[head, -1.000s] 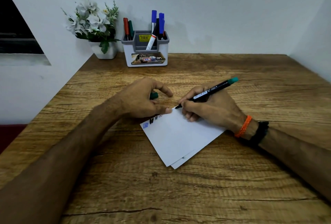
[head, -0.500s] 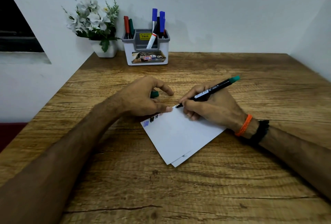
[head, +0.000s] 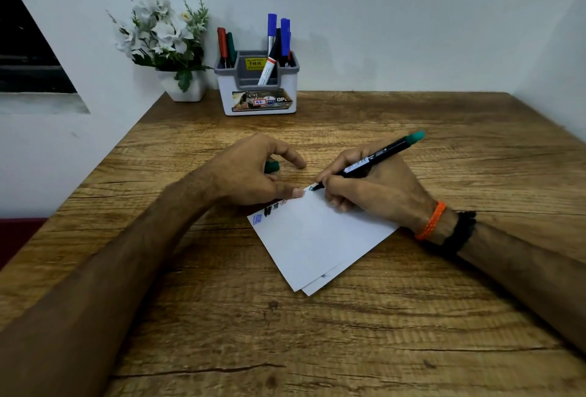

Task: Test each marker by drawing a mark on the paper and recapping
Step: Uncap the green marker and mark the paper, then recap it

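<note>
White paper (head: 314, 238) lies tilted on the wooden table (head: 348, 333), with blue and dark marks along its upper left edge. My right hand (head: 374, 190) grips a black marker with a green end (head: 380, 155); its tip touches the paper's top corner, where a small green mark shows. My left hand (head: 253, 174) holds the green cap (head: 272, 167) in its curled fingers while its thumb presses the paper's upper edge. A second sheet peeks out under the first.
A white and grey pen holder (head: 258, 85) with several red, green and blue markers stands at the back by the wall. A white pot of white flowers (head: 168, 44) sits left of it. Walls close the table at back and right.
The marker tip has stayed at the paper's top corner with small strokes, and a green mark now shows there. My left hand has kept its place.
</note>
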{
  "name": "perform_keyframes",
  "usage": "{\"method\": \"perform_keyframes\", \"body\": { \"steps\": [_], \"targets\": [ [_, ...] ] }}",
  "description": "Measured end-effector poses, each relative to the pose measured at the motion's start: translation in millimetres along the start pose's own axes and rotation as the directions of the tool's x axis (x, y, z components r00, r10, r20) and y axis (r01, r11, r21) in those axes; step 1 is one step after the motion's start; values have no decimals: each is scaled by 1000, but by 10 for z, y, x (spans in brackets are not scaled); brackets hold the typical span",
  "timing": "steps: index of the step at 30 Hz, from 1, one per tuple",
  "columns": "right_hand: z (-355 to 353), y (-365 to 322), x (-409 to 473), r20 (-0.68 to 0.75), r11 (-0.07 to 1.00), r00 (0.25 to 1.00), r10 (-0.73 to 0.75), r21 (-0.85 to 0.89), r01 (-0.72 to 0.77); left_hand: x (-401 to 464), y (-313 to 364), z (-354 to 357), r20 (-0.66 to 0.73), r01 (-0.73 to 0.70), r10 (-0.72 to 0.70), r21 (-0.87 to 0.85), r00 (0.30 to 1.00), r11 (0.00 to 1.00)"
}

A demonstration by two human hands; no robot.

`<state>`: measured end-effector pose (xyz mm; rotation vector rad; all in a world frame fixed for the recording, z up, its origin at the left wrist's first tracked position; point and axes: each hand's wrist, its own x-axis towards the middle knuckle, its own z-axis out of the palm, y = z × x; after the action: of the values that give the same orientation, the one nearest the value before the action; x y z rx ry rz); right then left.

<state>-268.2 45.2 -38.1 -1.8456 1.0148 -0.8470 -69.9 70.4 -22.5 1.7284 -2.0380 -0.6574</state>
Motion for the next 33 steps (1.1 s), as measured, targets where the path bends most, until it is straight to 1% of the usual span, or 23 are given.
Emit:
{"method": "perform_keyframes", "body": {
  "steps": [5,10,16,19,22,27,31,33],
  "targets": [
    [-10,16,40,-36,997,998,43,70,-41,57,-81,5,11,-3,3,6,1000,1000],
    [-51,43,71,-43,976,996,80,207,-70,29,-34,4,8,2,-2,-19,1000,1000],
    [-108,13,76,3,908,993,119,403,-110,21,-57,5,2,-19,19,-76,1000,997],
    [-142,-16,87,20,876,993,113,470,-109,33,-105,-5,-37,-38,34,-113,999,993],
    [-173,-38,97,59,827,990,127,545,-138,31,-86,-23,-83,-65,53,-145,995,987],
    [-209,-74,85,122,803,987,105,575,-156,28,-89,-33,-168,-73,52,-126,984,989],
    [-212,-99,84,112,819,990,90,557,-138,17,-52,-41,-186,-94,79,-73,979,993],
    [-205,-98,85,101,837,991,84,533,-125,8,-39,-44,-207,-116,96,-86,974,989]
  ]
}}
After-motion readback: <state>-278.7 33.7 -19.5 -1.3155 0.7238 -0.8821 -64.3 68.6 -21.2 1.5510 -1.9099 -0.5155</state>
